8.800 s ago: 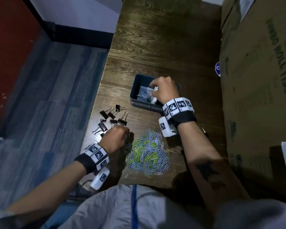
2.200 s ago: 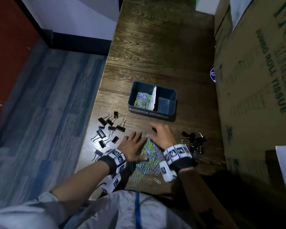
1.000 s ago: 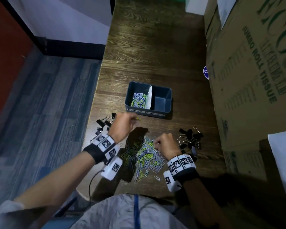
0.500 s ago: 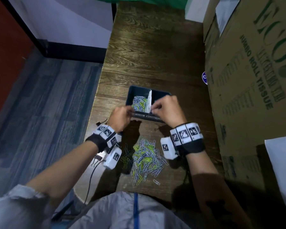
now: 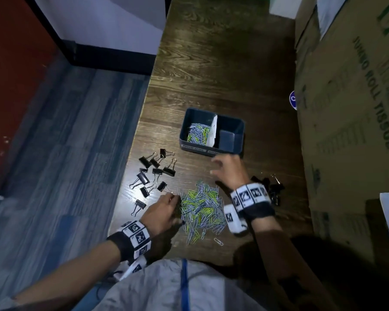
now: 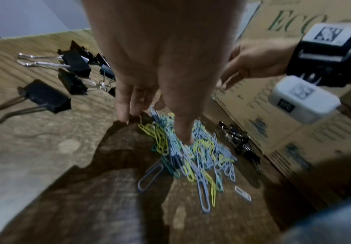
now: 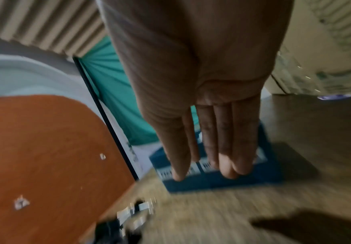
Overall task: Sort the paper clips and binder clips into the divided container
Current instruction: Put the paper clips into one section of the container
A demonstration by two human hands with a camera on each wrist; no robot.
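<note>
The dark blue divided container [image 5: 190,147] stands mid-table with a white divider [image 5: 213,133]. Coloured paper clips [image 5: 197,135] lie in its left compartment; the right compartment [image 5: 230,138] holds nothing. A loose pile of paper clips [image 5: 202,209] lies near the front edge. My left hand [image 5: 166,209] reaches down at the pile's left edge, thumb [image 6: 183,133] on the clips and fingers [image 6: 126,109] on the wood, gripping nothing. My right hand [image 5: 225,169] hovers between pile and container [image 7: 270,175], fingers [image 7: 228,156] straight and bare.
Black binder clips lie in one group left of the pile [image 5: 153,173] and another to its right [image 5: 270,189]. A large cardboard box [image 5: 350,131] walls the table's right side. The table's left edge [image 5: 130,153] drops to blue floor.
Both hands have pulled back from the container's left compartment toward me. The left hand has come down on the pile's edge; the right hangs in the air, blurred.
</note>
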